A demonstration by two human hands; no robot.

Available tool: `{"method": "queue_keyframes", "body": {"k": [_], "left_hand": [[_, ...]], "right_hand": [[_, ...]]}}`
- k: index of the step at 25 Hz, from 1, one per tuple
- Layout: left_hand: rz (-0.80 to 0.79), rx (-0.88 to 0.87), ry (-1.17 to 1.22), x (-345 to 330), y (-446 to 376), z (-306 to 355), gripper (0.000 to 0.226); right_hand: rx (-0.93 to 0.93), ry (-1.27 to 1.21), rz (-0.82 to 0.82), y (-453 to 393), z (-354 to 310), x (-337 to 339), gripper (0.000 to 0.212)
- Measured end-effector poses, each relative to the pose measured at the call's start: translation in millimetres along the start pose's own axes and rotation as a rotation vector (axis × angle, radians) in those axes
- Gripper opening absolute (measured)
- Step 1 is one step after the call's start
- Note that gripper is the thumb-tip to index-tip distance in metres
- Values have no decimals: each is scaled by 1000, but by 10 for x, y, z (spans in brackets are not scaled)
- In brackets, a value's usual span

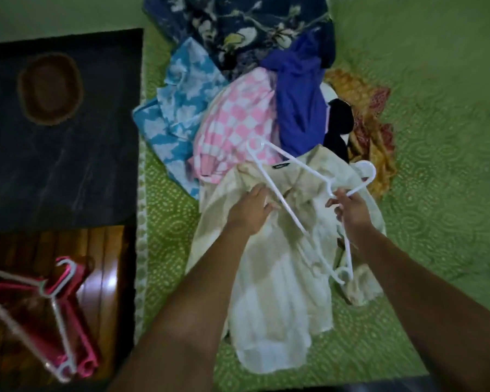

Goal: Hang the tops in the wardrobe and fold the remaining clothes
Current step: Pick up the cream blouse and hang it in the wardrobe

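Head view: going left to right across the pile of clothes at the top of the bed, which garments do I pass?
Light blue patterned garment → pink checked garment → blue top → black garment → orange patterned cloth.

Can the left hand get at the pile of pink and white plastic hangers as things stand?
Probably not yet: the left hand grips the cream cotton shirt on the bed, while the pile of pink and white plastic hangers lies on the wooden surface off to the left, nothing blocking it.
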State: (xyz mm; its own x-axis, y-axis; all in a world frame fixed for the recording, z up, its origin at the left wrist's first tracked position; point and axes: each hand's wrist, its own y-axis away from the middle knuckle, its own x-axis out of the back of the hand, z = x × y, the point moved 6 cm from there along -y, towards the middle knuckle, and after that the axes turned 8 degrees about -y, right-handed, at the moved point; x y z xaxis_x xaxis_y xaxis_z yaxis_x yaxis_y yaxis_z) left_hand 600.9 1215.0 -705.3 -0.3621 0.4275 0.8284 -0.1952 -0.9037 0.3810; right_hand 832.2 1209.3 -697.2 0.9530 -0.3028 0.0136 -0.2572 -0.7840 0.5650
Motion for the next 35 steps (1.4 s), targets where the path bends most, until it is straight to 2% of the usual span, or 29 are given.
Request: {"method": "queue_keyframes", "body": {"k": [2,6,8,11,13,16,18,21,24,27,29,30,32,33,34,35], "left_hand": [[-112,-3,-227,-106,-356,-21,49],[-197,247,-598,36,-631,-389,54],[-130,347,-587,250,-607,-389,46],[30,362,-652,547,-508,-189,31],[58,399,-607,638,-426,-155,28],[-57,429,-511,692,-347,-23,41],[-118,364,-480,684,-318,179,47],[-107,259,-322,718,-222,457,49],[-99,255,-181,842,-106,485,62],[-56,243,-261,1042,-16,359,68],[21,170,-356,1136,-35,296,57],[-10,129,-345,1125,-42,278,48],[-129,51,-153,1082,-18,314,37],[-156,33,-26,1097,18,364,32],[-138,26,56,1140,64,412,27],[-90,11,96,1209,123,479,25]], "right_hand": [[21,22,-21,-213,-82,320,25],[41,42,-110,-466,-88,476,22],[47,52,-135,-523,-60,423,22],[74,147,-186,-549,-42,324,28],[102,247,-242,-537,-84,232,29],[116,382,-334,-443,-276,-43,25],[119,435,-375,-361,-387,-350,24],[137,606,-425,-261,-406,-874,19],[189,734,-448,-137,-412,-1134,22],[191,576,-395,-81,-574,-1030,30],[194,452,-444,-55,-701,-989,26],[200,394,-486,-25,-776,-981,22],[209,317,-550,48,-896,-1003,17],[274,375,-526,87,-964,-980,18],[425,515,-415,136,-1066,-912,25],[633,653,-236,217,-1182,-792,31]]}}
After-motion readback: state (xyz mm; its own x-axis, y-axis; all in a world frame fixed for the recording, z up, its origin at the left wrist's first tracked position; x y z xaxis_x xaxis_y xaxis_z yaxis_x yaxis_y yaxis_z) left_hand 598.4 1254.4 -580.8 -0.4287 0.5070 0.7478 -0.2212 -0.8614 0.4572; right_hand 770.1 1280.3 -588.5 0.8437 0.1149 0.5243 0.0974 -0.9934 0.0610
